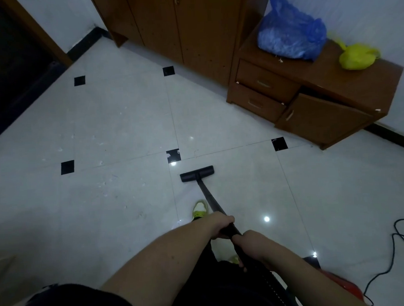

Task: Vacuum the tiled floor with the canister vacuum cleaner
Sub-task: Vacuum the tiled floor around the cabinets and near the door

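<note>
1. Vacuum floor head (197, 173) flat on the tiled floor (115, 124), mid-frame, just short of a black diamond inset (173, 155).
2. Black wand (209, 197) runs from the head back toward the person, tilted up.
3. Left hand (220, 224) grasps the wand's upper end, fingers wrapped round it.
4. Right hand (249, 240) grips just behind the left, fingers curled round the tube where the ribbed hose (268, 282) starts.
5. Red canister body (341, 283) partly visible at bottom right, behind the right forearm; black cable (402, 238) loops on the floor beside it.
6. Yellow-white shoe (200, 209) just left of the wand.
7. White scraps of debris (101, 162) scattered over the tiles left of the head.
8. Brown wardrobe (185, 25) and low drawer cabinet (310, 93) along the far wall; cabinet's lower door hangs ajar.
9. Blue plastic bag (288, 31) and yellow bag (357, 57) on the cabinet top, side by side.
</note>
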Motion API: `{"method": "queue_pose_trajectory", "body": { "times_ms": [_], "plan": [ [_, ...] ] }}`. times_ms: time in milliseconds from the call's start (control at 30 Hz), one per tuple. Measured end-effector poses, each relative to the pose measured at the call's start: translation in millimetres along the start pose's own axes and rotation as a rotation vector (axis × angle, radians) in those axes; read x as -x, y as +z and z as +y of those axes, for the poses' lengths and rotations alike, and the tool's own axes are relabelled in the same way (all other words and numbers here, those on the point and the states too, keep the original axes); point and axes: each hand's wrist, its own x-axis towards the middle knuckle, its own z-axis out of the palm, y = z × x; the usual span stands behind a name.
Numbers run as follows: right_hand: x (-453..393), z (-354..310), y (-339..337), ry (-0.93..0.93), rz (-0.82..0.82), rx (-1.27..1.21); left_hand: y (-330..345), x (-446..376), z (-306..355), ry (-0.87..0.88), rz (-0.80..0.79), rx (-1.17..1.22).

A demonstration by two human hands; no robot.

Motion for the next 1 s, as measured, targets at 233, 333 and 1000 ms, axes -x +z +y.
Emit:
{"method": "queue_pose_trajectory", "body": {
  "times_ms": [233,333,1000],
  "plan": [
    [-25,-43,-1,-0.06,0.033,-0.025,-38,-22,30,0.054,0.064,0.038],
    [-38,-69,-5,-0.054,0.014,-0.092,-59,-33,51,0.091,0.088,0.053],
    [-48,-66,-33,-0.007,0.038,-0.151,-44,-47,76,0.033,0.036,0.012]
  ]
}}
